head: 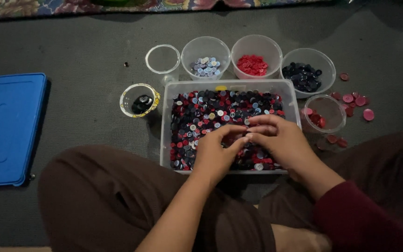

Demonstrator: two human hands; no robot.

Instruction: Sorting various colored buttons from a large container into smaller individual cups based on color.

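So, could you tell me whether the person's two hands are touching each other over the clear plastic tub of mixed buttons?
Touching: the head view shows the left hand and right hand meeting at the fingertips.

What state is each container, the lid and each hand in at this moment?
Rectangular tub: open, full of mixed buttons.
Blue lid: off, flat on the floor.
Empty cup: upright, empty.
Pale-button cup: partly filled.
Red-button cup: partly filled.
Dark-button cup: partly filled.
Pink-button cup: few buttons.
Patterned cup: few dark buttons.
Left hand: fingers pinched over tub.
Right hand: fingers pinched over tub.
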